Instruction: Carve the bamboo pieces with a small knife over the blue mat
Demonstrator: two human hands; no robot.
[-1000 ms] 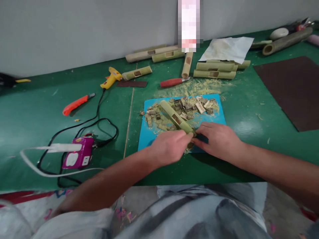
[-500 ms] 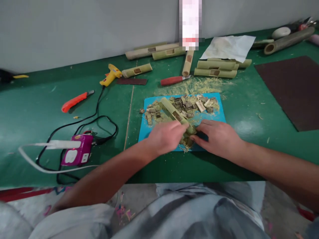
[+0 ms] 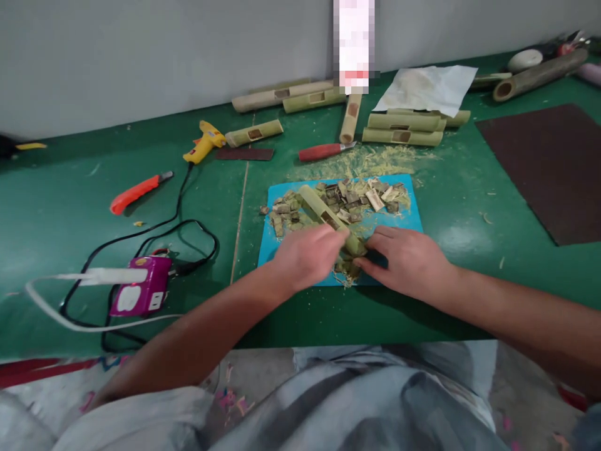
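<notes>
A green bamboo tube (image 3: 315, 202) with a rectangular notch cut in its side lies slantwise over a blue mat (image 3: 269, 252). My left hand (image 3: 313, 254) is closed round its middle, just below the notch, with the fingertips partly hidden. At the near end of the tube, my right hand (image 3: 404, 257) pinches with thumb and fingers; the curled fingers hide part of the contact. Square bamboo chips (image 3: 339, 195) and pale shavings are heaped on the mat beyond the tube. More shavings (image 3: 347, 273) lie under its near end.
Behind the mat are a red-handled knife (image 3: 323, 151) and several notched bamboo tubes (image 3: 402, 136). To the left lie an orange utility knife (image 3: 141, 193), a yellow glue gun (image 3: 205, 143) and a purple power adapter (image 3: 143, 287) with cords. A dark brown board (image 3: 547, 169) lies right.
The whole view has shifted slightly, so things appear a little further left. Both hands keep their places on the bamboo tube.
</notes>
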